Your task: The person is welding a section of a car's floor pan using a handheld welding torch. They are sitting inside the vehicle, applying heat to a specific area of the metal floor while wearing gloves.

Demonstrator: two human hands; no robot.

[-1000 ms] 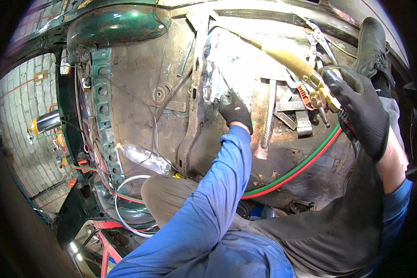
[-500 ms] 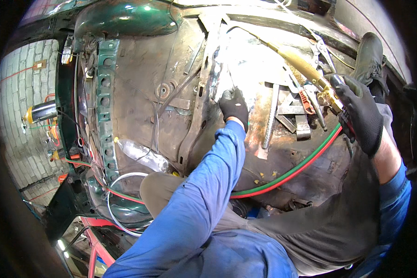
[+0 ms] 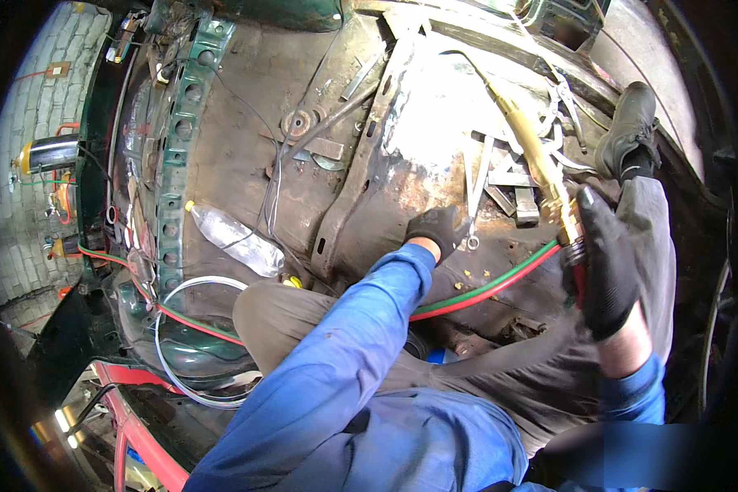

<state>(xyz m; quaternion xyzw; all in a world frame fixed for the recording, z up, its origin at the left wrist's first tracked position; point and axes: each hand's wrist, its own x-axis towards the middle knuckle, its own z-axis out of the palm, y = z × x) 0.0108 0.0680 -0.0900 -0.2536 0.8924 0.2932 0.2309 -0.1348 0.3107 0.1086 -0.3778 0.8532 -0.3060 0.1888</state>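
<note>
My right hand, in a black glove, grips the lower end of a brass gas torch. The torch's thin curved neck reaches up over a brightly glaring part of the metal floor panel. Red and green hoses run left from its lower end. My left hand, gloved too, is low over the panel with its fingers curled. Whatever those fingers hold is hidden. Just beside them lies a long metal bar with a ring-shaped end.
Metal strips and locking pliers lie near the torch. A clear plastic bottle rests left of a raised floor rib. A green perforated beam crosses the left. White tubing loops near my knee.
My left hand has moved down and right from the glaring area, where a thin rod stuck out of it. The right hand and torch have shifted left and down; the view has moved too.
</note>
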